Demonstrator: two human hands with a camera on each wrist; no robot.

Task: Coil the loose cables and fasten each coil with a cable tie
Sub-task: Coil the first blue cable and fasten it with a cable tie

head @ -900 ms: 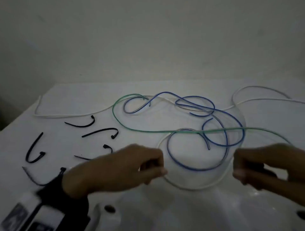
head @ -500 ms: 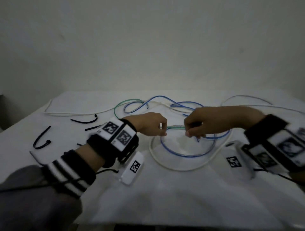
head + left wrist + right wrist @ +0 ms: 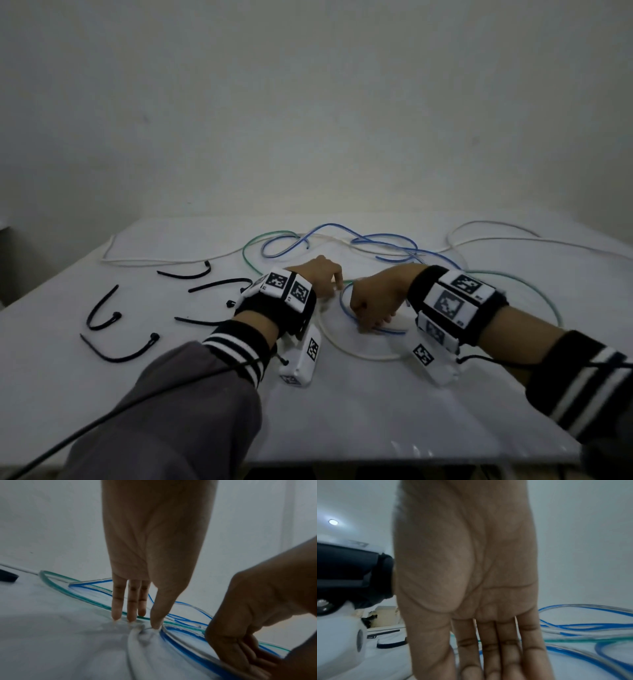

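Observation:
A green cable (image 3: 534, 291), a blue cable (image 3: 387, 236) and a white cable (image 3: 363, 356) lie tangled in loose loops on the white table (image 3: 376, 411). My left hand (image 3: 334, 286) points its straight fingers down, and the fingertips (image 3: 132, 619) touch the table on the green cable (image 3: 82, 597). Close to its right, my right hand (image 3: 373, 323) presses flat fingers onto the blue cable (image 3: 185, 643). The right wrist view shows the right hand (image 3: 496, 669) with its palm and fingers straight, and the blue cable (image 3: 590, 626) and green cable (image 3: 573, 641) beside it. Neither hand grips anything.
Several black cable ties (image 3: 185, 275) (image 3: 99, 322) (image 3: 120, 358) lie loose on the left part of the table. The white cable runs on toward both far corners. A bare wall stands behind the table, whose front edge lies just below my forearms.
Half a second ago both hands pinched the green cable between them above the loop. Now they have let go and come down, with straight fingers pressing on the cables.

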